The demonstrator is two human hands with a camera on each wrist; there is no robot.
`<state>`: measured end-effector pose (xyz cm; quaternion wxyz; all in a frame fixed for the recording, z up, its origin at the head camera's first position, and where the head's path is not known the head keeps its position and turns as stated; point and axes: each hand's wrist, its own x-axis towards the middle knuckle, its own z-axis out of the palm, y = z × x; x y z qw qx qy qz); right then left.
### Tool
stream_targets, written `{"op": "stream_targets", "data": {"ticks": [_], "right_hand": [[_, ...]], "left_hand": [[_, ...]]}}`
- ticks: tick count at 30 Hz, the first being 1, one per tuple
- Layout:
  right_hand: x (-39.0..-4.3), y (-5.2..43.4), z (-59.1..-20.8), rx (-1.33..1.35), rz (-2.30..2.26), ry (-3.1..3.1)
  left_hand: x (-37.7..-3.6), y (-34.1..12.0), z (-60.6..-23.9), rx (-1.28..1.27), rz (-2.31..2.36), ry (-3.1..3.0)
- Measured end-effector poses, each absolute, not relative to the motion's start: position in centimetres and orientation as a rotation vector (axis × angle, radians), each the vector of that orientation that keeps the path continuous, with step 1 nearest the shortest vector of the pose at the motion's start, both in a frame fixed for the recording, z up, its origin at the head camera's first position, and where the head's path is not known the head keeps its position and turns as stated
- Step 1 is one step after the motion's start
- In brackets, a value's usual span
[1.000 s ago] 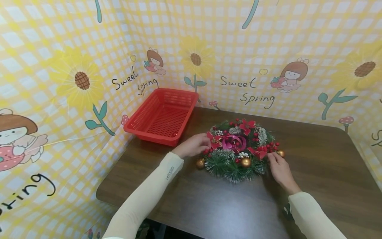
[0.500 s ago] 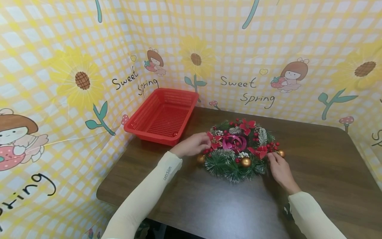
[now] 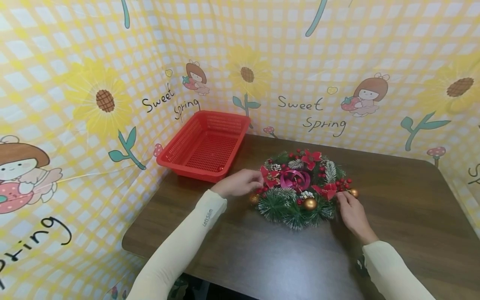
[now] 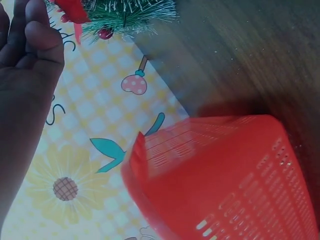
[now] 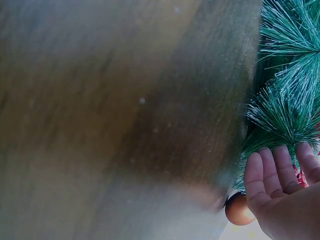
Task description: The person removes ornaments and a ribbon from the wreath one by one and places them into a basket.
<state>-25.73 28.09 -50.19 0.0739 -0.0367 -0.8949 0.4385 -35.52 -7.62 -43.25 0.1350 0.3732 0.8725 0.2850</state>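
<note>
Touching the wreath (image 3: 301,187) from both sides: left hand (image 3: 240,183) and right hand (image 3: 351,212), fingers relaxed, on a wood-grain table (image 3: 393,216). Sleeve (image 3: 204,221) reads "LetsSlim", backdrop "Sweet Spring".

Left wrist: perforated red plastic basket (image 4: 235,180) beyond the palm (image 4: 27,65).

Right wrist: frosted needles (image 5: 287,100) and a gold bauble (image 5: 239,210) by the fingertips (image 5: 272,167).

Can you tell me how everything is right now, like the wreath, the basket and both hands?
Wreath: lying flat on the table, a hand on each side.
Red basket: sits empty at the table's back left corner.
Left hand: fingers touching the wreath's left edge.
Right hand: fingertips at the wreath's right edge, by a gold ball.
</note>
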Motion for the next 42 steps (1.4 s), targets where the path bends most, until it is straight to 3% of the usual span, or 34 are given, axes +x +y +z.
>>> {"op": "stream_targets", "data": {"ticks": [23, 42], "right_hand": [[-25.7, 28.0, -50.2, -0.119, 1.348, -2.681], [-25.8, 28.0, -50.4, -0.117, 1.319, -2.672]], "left_hand": [[-36.4, -6.9, -45.3, 1.003, 0.951, 2.546], [-35.2, -6.9, -43.3, 1.13, 0.884, 2.557]]}}
